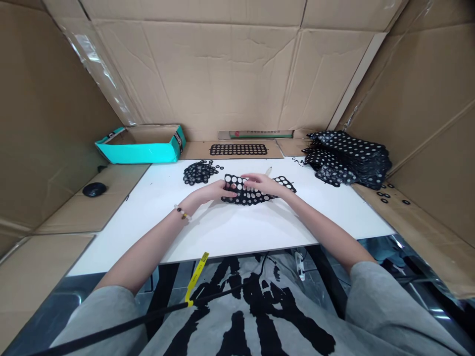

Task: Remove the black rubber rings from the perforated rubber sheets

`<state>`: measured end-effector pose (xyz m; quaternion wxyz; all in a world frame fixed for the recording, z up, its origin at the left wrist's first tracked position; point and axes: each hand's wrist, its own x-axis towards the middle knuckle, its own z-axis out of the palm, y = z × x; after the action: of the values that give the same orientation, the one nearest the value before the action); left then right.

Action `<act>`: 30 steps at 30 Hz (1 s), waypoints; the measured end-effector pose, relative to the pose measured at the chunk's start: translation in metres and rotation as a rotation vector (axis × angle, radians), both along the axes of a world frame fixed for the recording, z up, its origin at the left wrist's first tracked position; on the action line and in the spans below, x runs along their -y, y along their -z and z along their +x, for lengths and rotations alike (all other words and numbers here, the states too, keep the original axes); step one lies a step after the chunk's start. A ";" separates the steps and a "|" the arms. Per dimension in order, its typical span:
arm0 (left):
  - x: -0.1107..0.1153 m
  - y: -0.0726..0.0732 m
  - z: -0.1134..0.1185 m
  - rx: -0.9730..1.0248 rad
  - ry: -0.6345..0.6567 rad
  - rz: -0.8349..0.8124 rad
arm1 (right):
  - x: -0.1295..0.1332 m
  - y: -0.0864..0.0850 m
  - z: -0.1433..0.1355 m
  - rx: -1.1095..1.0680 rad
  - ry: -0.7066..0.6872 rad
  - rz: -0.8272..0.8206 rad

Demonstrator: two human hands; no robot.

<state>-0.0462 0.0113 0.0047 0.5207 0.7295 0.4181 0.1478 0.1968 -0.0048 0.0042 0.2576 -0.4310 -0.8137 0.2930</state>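
A black rubber-like sheet full of round holes (pixel 249 199) lies on the white tabletop in front of me, a bit bent, with its right end sticking out past my right wrist. My left hand (pixel 218 191) grips its left end, thumb on top. Bent over its upper middle, my right hand (pixel 261 183) has its fingertips pressed together at the sheet; any small piece between them is hidden. Just behind the right hand a pale pointed tool (pixel 268 171) shows in part. Left of the sheet is a heap of small black rings (pixel 199 172).
A tall pile of similar black sheets (pixel 352 155) stands at the right, with loose rings (pixel 384 200) near it. A turquoise open box (pixel 139 153) sits at back left, a black round object (pixel 94 189) before it. Another perforated sheet (pixel 238 149) lies at the back. Cardboard walls (pixel 208 74) surround the table.
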 end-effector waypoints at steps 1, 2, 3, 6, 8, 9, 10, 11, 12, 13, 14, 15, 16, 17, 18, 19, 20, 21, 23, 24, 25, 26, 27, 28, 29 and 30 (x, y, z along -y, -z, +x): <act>0.000 -0.002 0.000 -0.007 -0.008 0.015 | 0.002 0.002 -0.004 -0.013 -0.057 -0.062; 0.001 -0.005 0.000 -0.022 -0.040 0.063 | 0.003 0.005 -0.007 -0.012 -0.076 -0.107; 0.003 -0.008 0.001 -0.041 -0.101 0.157 | 0.004 0.008 -0.009 -0.007 -0.061 -0.134; 0.011 -0.015 0.005 -0.080 -0.282 0.620 | 0.001 0.016 -0.011 -0.038 0.056 -0.156; 0.019 -0.015 0.010 -0.102 -0.220 0.822 | 0.000 0.018 -0.013 -0.063 0.091 -0.154; 0.023 -0.014 0.013 -0.120 -0.151 0.845 | 0.000 0.018 -0.014 -0.065 0.087 -0.151; 0.027 -0.011 0.017 -0.142 -0.090 0.832 | 0.000 0.017 -0.015 -0.061 0.071 -0.147; 0.030 -0.008 0.020 -0.166 -0.059 0.802 | 0.001 0.016 -0.015 -0.049 0.045 -0.139; 0.033 -0.005 0.023 -0.191 -0.055 0.770 | 0.000 0.014 -0.014 -0.034 0.014 -0.116; 0.035 -0.003 0.025 -0.214 -0.067 0.747 | -0.001 0.011 -0.011 -0.016 -0.010 -0.071; 0.036 0.000 0.027 -0.236 -0.078 0.739 | -0.002 0.009 -0.005 0.011 -0.017 -0.006; 0.036 0.001 0.027 -0.260 -0.079 0.742 | -0.005 0.007 0.002 0.050 -0.009 0.074; 0.037 0.002 0.028 -0.286 -0.070 0.752 | -0.009 0.006 0.011 0.103 0.022 0.163; 0.037 0.002 0.027 -0.313 -0.059 0.766 | -0.013 0.005 0.021 0.177 0.044 0.230; 0.037 0.001 0.027 -0.340 -0.050 0.776 | -0.017 0.005 0.031 0.256 0.037 0.261; 0.038 0.000 0.026 -0.368 -0.049 0.780 | -0.022 0.006 0.041 0.323 0.011 0.264; 0.038 -0.001 0.025 -0.395 -0.057 0.780 | -0.026 0.008 0.050 0.370 -0.016 0.253; 0.038 -0.003 0.024 -0.423 -0.072 0.780 | -0.029 0.009 0.058 0.398 -0.019 0.239; 0.039 -0.005 0.021 -0.488 -0.101 0.782 | -0.035 0.013 0.068 0.423 0.046 0.205; 0.039 -0.006 0.020 -0.521 -0.105 0.779 | -0.038 0.014 0.071 0.426 0.108 0.192; 0.039 -0.006 0.019 -0.545 -0.107 0.775 | -0.039 0.015 0.073 0.421 0.181 0.187; 0.040 -0.007 0.018 -0.557 -0.106 0.771 | -0.040 0.016 0.073 0.410 0.253 0.198; 0.040 -0.007 0.017 -0.553 -0.106 0.768 | -0.040 0.017 0.071 0.388 0.317 0.226; 0.040 -0.007 0.017 -0.537 -0.107 0.768 | -0.039 0.018 0.068 0.355 0.366 0.265; 0.041 -0.006 0.017 -0.512 -0.109 0.771 | -0.038 0.018 0.062 0.311 0.395 0.302; 0.041 -0.006 0.018 -0.489 -0.113 0.774 | -0.035 0.018 0.055 0.260 0.397 0.320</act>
<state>-0.0283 -0.0301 0.0105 0.0872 0.8599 0.4817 0.1449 0.2515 0.0306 -0.0140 0.2682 -0.5698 -0.7753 0.0469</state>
